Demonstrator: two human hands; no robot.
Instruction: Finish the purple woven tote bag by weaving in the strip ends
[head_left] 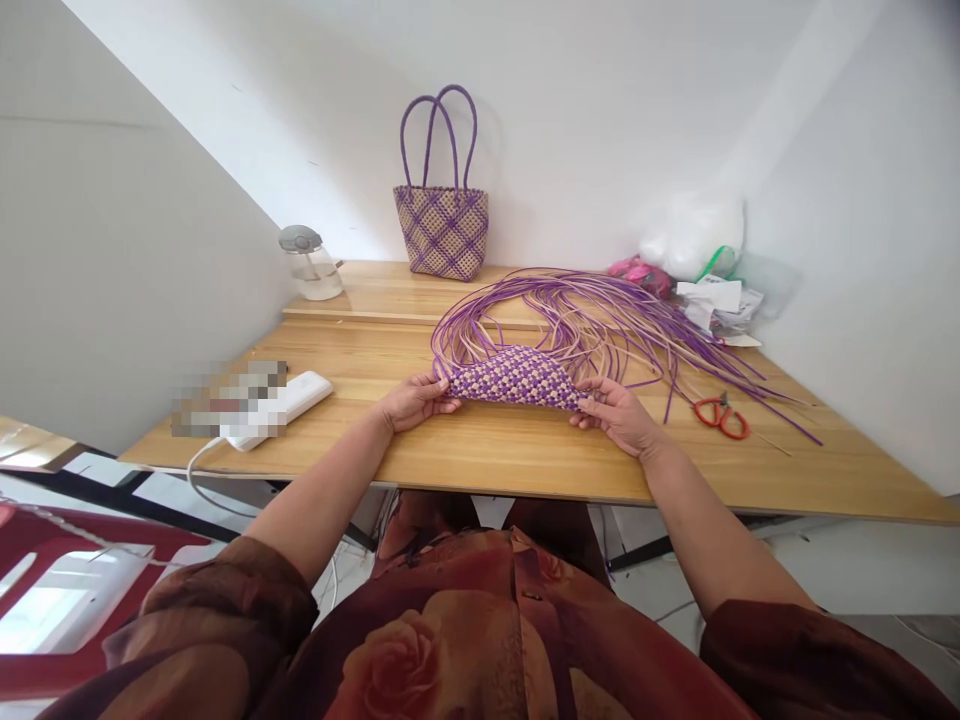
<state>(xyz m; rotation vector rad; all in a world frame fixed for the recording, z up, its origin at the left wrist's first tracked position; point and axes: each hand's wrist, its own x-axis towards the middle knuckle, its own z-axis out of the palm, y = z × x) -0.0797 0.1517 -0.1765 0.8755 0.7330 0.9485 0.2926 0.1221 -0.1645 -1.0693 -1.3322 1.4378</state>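
Note:
A purple and beige woven piece [517, 380] is held near the front of the wooden table, its back edge bulging upward. My left hand [421, 400] pinches its left end between thumb and fingers. At the opposite end, my right hand [616, 412] grips the right corner, fingers on top and below. Long loose purple and beige strands [600, 300] run out from the weave's back edge, curve round and trail off to the right. Parts of the fingers are hidden beneath the weave.
A finished woven bag [442, 232] with purple handles stands against the wall. To the right lie orange-handled scissors [721, 416], with plastic bags [694, 235] and papers [716, 298] behind. On the left are a white power strip [300, 395] and a clear jug [315, 275]. The wooden table [525, 465] has a raised back ledge.

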